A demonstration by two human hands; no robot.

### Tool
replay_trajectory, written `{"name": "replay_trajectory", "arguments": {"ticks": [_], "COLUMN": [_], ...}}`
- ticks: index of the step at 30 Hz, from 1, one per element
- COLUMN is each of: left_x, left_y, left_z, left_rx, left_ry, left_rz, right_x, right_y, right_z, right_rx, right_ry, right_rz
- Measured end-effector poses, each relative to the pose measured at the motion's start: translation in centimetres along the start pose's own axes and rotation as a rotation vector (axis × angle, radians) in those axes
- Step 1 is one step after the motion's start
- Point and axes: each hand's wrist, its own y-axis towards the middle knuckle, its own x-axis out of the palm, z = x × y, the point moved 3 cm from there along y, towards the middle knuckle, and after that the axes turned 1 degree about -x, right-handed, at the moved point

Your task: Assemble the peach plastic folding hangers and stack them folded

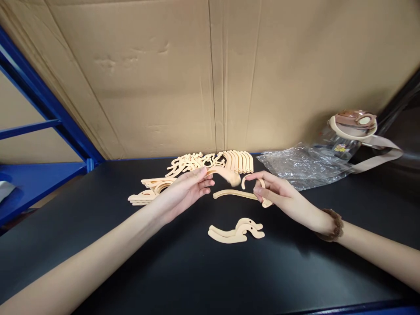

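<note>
My left hand pinches a curved beige hanger piece between thumb and fingers; its broad right end is blurred. To the right, the fingers of my right hand are closed around a beige hanger hook, partly hidden by them. A long, thin hanger arm runs left from under these fingers; whether it is joined to the hook I cannot tell. Nearer to me, two overlapping beige pieces with animal-head ends lie flat on the black tabletop.
Behind my hands lie a heap of small beige hooks and a row of curved arms. Stacked beige pieces sit left of them. Clear plastic wrap and a strapped bottle stand right, before a cardboard wall.
</note>
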Motion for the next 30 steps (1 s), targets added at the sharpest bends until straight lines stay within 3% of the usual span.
{"name": "replay_trajectory", "arguments": {"ticks": [4,9,15,19,25,30], "left_x": [0.2,0.7,1.5,2.3,4.1,4.8], "left_y": [-0.1,-0.5,-1.1,-1.8,-3.2,-4.2], "left_z": [0.2,0.2,-0.4,-0.5,-0.3,-0.6], "left_rx": [0.009,-0.107,-0.188,-0.199,0.063,0.483], "left_ry": [-0.005,-0.058,-0.091,0.071,0.69,1.254], "left_rz": [-0.003,0.007,-0.071,-0.061,-0.063,-0.075], "right_x": [0.2,0.4,0.6,0.4,0.4,0.7], "right_y": [0.1,0.1,0.1,0.4,0.4,0.1], "right_z": [0.0,0.0,0.5,0.7,0.6,0.6], "right_rx": [0.024,0.05,0.081,0.079,0.147,0.132], "right_ry": [0.065,0.157,0.18,0.251,0.3,0.316], "right_rz": [-0.038,-0.07,-0.131,-0.037,0.021,-0.04]}}
